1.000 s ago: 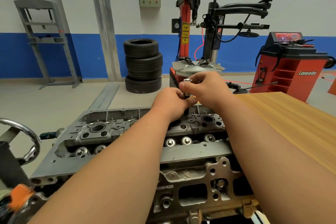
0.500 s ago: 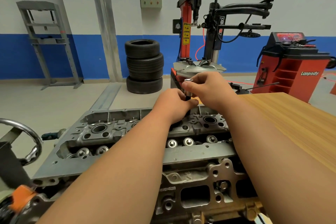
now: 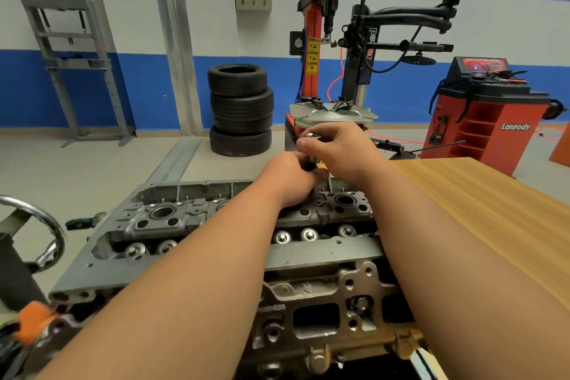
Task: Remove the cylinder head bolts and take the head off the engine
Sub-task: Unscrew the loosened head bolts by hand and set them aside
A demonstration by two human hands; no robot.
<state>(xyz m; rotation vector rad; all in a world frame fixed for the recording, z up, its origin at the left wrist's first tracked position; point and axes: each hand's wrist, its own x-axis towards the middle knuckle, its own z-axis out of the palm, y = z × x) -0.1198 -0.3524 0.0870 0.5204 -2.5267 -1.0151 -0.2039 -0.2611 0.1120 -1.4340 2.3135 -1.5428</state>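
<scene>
Gripping upright silver-topped bolt (image 3: 312, 136) over far side of grey cylinder head (image 3: 324, 251): right grip (image 3: 342, 153) clasping top, left grip (image 3: 290, 177) pinching below.

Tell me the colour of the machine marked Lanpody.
The Lanpody machine has a red-orange body and a black top, seen in the head view.

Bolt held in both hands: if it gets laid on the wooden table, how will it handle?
The bolt looks metal, round with a wider shiny cap: probably stiff and heavy for its size. Laid on the flat table, it would likely roll in an arc. The right hand and left hand both pinch it; it may be slick.
</scene>
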